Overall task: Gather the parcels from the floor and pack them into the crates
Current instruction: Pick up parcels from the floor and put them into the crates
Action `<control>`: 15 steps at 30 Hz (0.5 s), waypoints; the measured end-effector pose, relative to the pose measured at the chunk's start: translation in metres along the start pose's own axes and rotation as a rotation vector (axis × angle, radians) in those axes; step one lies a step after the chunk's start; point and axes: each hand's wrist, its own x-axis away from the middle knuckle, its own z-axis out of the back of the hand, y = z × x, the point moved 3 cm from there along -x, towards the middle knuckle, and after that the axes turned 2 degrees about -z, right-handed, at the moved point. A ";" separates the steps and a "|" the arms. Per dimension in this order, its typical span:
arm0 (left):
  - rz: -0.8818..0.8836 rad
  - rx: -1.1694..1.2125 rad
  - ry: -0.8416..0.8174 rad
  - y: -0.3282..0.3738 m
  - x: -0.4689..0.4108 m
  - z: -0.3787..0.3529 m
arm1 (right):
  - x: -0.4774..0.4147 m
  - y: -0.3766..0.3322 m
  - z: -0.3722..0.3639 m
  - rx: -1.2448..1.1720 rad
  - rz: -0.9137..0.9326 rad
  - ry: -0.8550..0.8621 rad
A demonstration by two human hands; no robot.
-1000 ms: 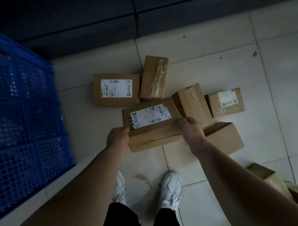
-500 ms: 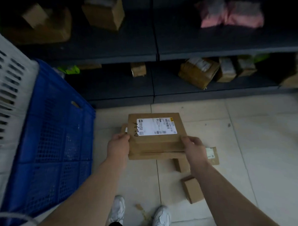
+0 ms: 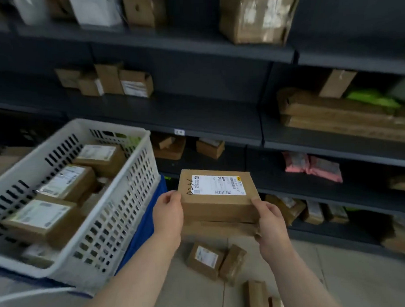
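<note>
So left hand [image 3: 168, 212] and right hand [image 3: 269, 222] each clamp an end of two stacked parcels [image 3: 218, 194], centre frame, long side running left-right. The white crate [image 3: 112, 216] sits just left, nearer the left hand. It's already fairly full of boxes [image 3: 67, 181], so I'd guess fitting's tight. More floor parcels [image 3: 205, 260] wait below, shelves [image 3: 195, 116] behind.

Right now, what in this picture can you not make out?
Head view only.
Lower parcel: mostly covered by the top parcel, left hand and right hand.
Top parcel's label text: too small, blurred.
Blue crate: mostly hidden behind the white crate.
Floor parcel: cut off by the bottom edge.
</note>
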 end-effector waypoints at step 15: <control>-0.225 0.183 0.240 0.154 -0.007 0.296 | 0.196 -0.061 -0.259 0.068 0.185 -0.336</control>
